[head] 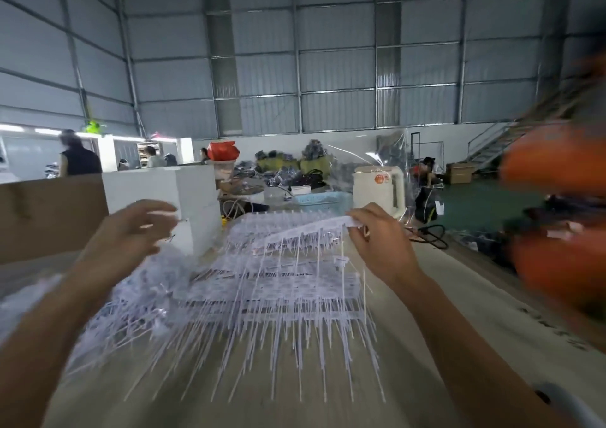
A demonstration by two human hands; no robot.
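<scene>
A heap of white plastic tag-pin strips (272, 293) lies spread across the tabletop (442, 345), their thin pins pointing toward me. My right hand (380, 244) pinches the end of one comb-like strip (308, 227) and holds it up above the heap, its pins hanging down. My left hand (131, 231) hovers above the left side of the heap, blurred by motion, fingers loosely spread; a small thin pin seems to stick out by its fingertips. A looser tangle of pins (108, 306) sits under my left forearm.
White boxes (183, 191) and a brown cardboard sheet (49, 214) stand at the table's back left. A cream electric kettle (380, 188), a pale blue basket (324, 198) and cables sit behind the heap. Blurred orange objects (557, 231) crowd the right edge. People work in the background.
</scene>
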